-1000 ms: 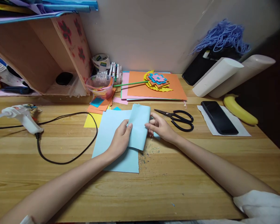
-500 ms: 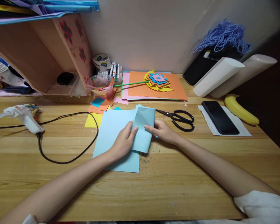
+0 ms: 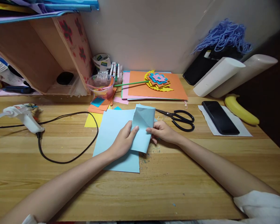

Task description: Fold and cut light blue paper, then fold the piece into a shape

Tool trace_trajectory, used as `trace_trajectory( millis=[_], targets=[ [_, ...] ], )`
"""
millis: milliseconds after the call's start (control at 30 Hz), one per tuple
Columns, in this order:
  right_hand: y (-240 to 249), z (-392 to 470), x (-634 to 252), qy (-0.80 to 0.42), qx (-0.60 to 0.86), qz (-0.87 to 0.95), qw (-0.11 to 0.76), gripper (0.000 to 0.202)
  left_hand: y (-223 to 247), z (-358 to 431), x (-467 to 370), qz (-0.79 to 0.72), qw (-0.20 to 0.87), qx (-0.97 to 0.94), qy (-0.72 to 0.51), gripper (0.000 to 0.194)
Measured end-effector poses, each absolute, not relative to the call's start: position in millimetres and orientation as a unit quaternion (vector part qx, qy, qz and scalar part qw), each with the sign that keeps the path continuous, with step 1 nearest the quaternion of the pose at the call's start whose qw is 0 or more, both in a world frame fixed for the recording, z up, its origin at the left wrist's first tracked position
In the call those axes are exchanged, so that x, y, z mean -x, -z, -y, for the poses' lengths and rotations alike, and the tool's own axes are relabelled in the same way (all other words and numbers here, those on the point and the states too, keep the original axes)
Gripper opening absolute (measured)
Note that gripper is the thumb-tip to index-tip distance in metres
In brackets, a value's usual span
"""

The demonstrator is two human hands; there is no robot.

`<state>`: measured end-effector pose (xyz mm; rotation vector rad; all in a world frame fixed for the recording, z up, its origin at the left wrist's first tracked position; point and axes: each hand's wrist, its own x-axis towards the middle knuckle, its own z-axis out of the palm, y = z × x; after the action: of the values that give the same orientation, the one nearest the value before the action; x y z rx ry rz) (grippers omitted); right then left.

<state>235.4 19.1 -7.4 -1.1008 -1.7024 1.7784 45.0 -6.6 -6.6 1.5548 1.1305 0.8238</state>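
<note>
Between my hands is a folded piece of light blue paper (image 3: 143,124), held up over the table at a slight tilt. My left hand (image 3: 124,138) pinches its left side, thumb on the front face. At the right edge my right hand (image 3: 162,132) grips it with the thumb in front and the other fingers partly hidden behind. Beneath it a larger light blue sheet (image 3: 114,127) lies flat on the table, with an uneven right edge. Black-handled scissors (image 3: 177,118) rest just beyond my right hand.
A white glue gun (image 3: 25,116) with a looping black cord lies left. Behind are a plastic bowl (image 3: 100,85) of paper scraps, markers (image 3: 115,70), and a layered paper flower (image 3: 158,79) on orange paper (image 3: 135,90). A phone (image 3: 220,118) and banana (image 3: 241,109) lie right.
The folded blue paper has shifted very slightly left. My right hand's fingers have moved a little at its right edge; my left hand stays almost in place.
</note>
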Motion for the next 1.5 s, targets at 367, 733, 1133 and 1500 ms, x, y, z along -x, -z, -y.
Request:
trace_trajectory(
  millis=[367, 733, 1133, 1500],
  targets=[
    [9.5, -19.9, -231.9, -0.620, 0.421, 0.596, 0.287, 0.033, 6.5, 6.9, -45.3, -0.468, 0.482, -0.660, -0.336, 0.019],
    [9.6, -22.9, -231.7, -0.608, 0.450, 0.556, 0.345, 0.032, 8.5, 6.3, -44.8, -0.472, 0.473, -0.671, -0.322, 0.019],
    [10.8, -25.3, -231.9, -0.597, 0.442, 0.546, 0.386, 0.033, 8.3, 6.9, -45.1, -0.469, 0.482, -0.664, -0.327, 0.021],
    [10.9, -25.3, -233.4, -0.570, 0.467, 0.540, 0.406, 0.036, 7.7, 7.7, -44.9, -0.476, 0.478, -0.663, -0.325, 0.022]
  ],
)
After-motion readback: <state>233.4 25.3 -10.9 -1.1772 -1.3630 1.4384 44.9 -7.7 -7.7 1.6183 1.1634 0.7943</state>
